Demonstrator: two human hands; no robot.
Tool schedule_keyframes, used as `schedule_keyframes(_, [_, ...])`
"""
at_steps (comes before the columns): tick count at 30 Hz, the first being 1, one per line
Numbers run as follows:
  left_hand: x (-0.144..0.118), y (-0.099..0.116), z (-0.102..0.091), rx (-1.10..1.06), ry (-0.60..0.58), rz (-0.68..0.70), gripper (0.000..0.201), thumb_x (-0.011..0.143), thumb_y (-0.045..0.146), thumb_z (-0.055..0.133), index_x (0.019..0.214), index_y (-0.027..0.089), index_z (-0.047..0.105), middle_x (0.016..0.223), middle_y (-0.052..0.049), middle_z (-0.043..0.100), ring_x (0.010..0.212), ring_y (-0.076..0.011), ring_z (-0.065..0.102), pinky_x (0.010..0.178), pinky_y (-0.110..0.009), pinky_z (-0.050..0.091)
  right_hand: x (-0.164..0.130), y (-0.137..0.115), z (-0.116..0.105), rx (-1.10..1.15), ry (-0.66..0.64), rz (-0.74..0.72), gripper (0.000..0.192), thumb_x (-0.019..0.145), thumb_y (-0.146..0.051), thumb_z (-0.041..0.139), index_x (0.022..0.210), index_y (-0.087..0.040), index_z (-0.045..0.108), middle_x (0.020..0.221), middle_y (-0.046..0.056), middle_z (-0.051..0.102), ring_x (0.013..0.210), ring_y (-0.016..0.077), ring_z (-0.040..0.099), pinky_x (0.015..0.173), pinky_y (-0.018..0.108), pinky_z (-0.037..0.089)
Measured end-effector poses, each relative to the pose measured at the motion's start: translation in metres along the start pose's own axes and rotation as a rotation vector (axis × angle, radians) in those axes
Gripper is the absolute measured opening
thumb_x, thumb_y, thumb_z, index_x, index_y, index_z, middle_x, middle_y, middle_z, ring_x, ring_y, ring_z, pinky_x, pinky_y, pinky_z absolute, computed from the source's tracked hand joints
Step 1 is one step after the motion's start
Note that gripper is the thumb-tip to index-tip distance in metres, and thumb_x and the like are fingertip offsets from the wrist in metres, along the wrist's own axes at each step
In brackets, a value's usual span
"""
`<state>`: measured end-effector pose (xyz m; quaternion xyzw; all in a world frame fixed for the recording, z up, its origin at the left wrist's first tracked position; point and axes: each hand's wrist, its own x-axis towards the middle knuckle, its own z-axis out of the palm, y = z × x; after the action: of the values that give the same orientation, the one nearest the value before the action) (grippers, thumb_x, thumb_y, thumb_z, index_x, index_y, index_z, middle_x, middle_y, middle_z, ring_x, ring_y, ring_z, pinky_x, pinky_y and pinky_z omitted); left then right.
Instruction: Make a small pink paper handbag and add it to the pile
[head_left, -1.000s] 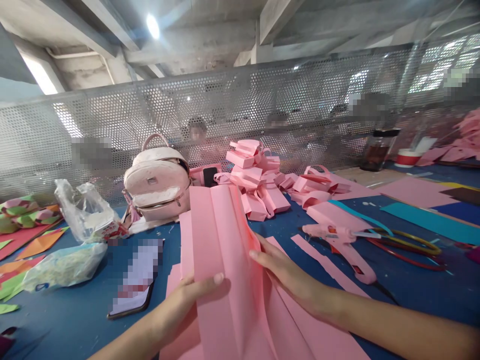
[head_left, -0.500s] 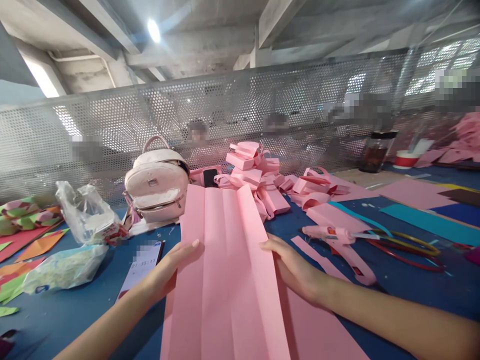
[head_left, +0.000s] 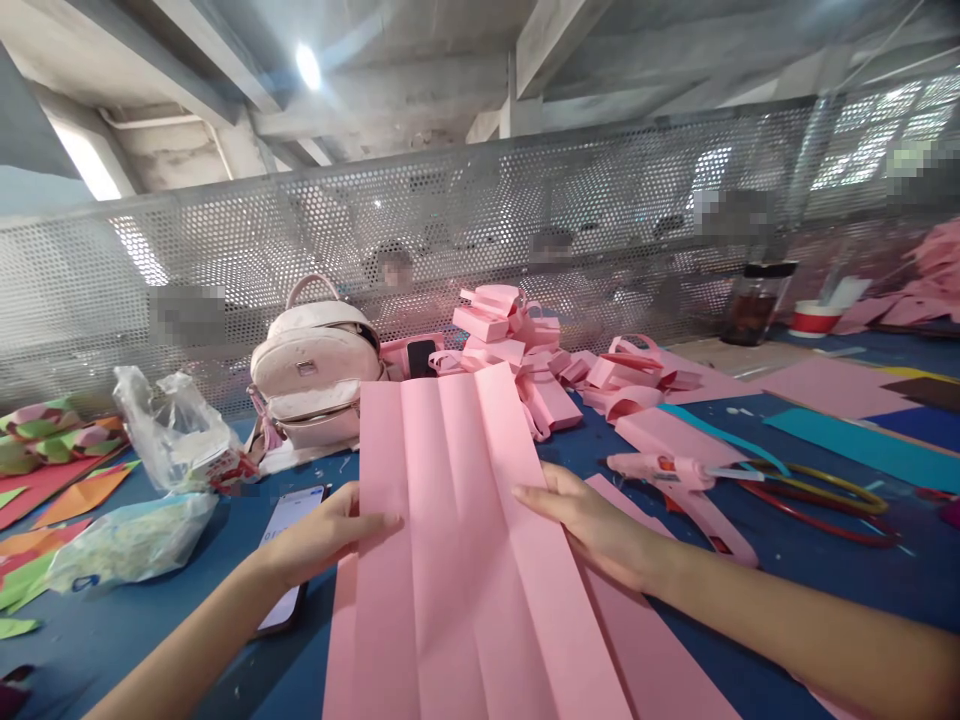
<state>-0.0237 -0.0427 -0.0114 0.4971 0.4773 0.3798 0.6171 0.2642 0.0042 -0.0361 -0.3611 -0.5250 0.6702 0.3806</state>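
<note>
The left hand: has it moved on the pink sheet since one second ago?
Yes. The left hand slid from the sheet's middle to its left edge, nearer the phone.

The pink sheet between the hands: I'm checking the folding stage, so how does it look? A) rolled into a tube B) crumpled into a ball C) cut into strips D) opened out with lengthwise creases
D: the pink sheet lies spread open, parallel creases running its length, left hand and right hand holding its side edges.

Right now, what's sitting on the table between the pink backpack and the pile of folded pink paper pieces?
In the head view, a phone in a pink case stands between the pink backpack and the pile of folded pink paper pieces, just past the creased pink sheet's far edge.
</note>
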Motion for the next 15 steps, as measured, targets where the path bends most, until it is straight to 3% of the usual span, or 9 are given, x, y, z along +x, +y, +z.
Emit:
schedule_keyframes(3, [-0.002,0.003,0.0,0.047,0.033,0.017,0.035,0.07,0.042,0.086,0.093,0.018,0.077,0.079,-0.005,0.077,0.089,-0.0301,0.073,0.078,-0.034,0.058,0.002,-0.004,-0.002,-0.033,-0.035,-0.036,0.029,0.078,-0.042,0.079,0.096,-0.021,0.073,0.105,0.007,0.078,0.104,0.0325,0.071,0.099,0.051,0.051])
schedule_keyframes(8, [-0.001,0.001,-0.006,0.081,0.049,0.023,0.036,0.072,0.044,0.086,0.093,0.016,0.077,0.078,-0.006,0.076,0.089,-0.0294,0.073,0.079,-0.034,0.058,0.003,-0.011,-0.001,-0.117,-0.038,-0.107,0.04,0.073,-0.054,0.081,0.094,-0.021,0.074,0.097,0.007,0.077,0.096,0.0316,0.071,0.095,0.049,0.053])
schedule_keyframes(15, [0.008,-0.005,-0.018,0.063,-0.014,0.025,0.041,0.073,0.04,0.087,0.1,0.012,0.076,0.087,-0.008,0.077,0.092,-0.0292,0.072,0.086,-0.037,0.055,0.003,-0.012,-0.002,-0.289,0.083,-0.159,0.045,0.069,-0.061,0.08,0.077,-0.019,0.068,0.079,0.002,0.07,0.084,0.0261,0.066,0.079,0.038,0.054])
